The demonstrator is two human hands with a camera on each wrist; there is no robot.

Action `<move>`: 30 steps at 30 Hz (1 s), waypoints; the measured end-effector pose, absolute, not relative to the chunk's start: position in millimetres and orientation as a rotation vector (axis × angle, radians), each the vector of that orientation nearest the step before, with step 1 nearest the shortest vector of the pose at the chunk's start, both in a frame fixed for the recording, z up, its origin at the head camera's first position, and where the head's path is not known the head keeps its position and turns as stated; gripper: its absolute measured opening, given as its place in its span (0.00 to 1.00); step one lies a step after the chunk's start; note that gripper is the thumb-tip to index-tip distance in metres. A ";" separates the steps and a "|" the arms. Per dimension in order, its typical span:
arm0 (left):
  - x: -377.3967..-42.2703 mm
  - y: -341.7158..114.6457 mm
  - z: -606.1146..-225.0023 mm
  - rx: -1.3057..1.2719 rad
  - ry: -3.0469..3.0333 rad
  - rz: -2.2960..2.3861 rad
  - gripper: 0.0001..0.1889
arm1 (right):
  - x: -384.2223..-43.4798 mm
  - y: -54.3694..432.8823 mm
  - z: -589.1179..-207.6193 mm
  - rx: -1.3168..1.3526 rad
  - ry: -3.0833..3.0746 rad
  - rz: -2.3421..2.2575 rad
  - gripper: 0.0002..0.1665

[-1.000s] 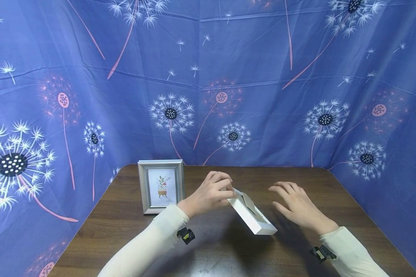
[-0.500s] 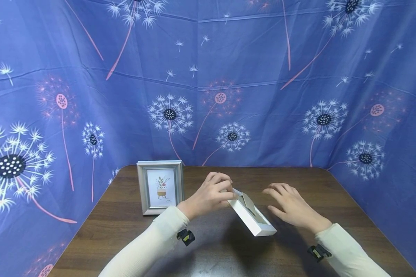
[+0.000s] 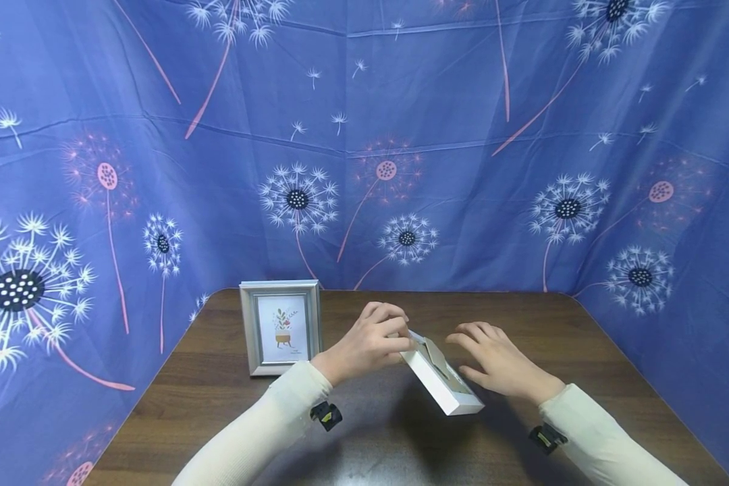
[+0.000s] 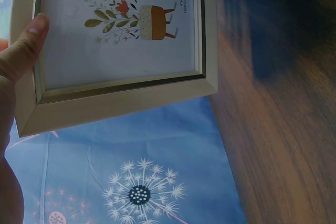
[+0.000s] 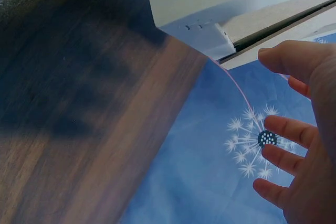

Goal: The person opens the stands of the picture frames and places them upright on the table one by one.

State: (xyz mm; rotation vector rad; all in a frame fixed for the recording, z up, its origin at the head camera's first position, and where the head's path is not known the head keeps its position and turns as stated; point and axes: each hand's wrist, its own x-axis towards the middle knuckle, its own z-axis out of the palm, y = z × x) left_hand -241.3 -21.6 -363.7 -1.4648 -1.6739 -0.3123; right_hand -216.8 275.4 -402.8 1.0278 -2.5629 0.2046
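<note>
Over the table (image 3: 188,418), the left hand (image 3: 367,341) still grips the tilted picture frame (image 3: 440,381) by its upper end; the right hand (image 3: 495,358), fingers loosely spread, has drifted in, closer beside it!

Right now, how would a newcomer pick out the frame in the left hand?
On the brown wooden table, find the silver standing frame toward the left. To its right, the left hand grips a second frame by its upper end. Unlike its upright neighbour, which shows its potted-plant picture, it tilts and turns its white edge and back to the head camera.
</note>
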 end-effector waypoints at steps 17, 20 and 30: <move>-237.9 -18.3 -361.1 -1.457 -1.673 -0.297 0.12 | -222.7 265.9 -398.5 1.128 -2.543 0.168 0.34; -237.8 -18.0 -361.1 -1.456 -1.674 -0.291 0.12 | -224.3 264.8 -398.7 1.141 -2.534 0.164 0.35; -238.8 -15.3 -362.3 -1.447 -1.634 -0.270 0.12 | -228.7 260.1 -400.1 1.174 -2.511 0.158 0.37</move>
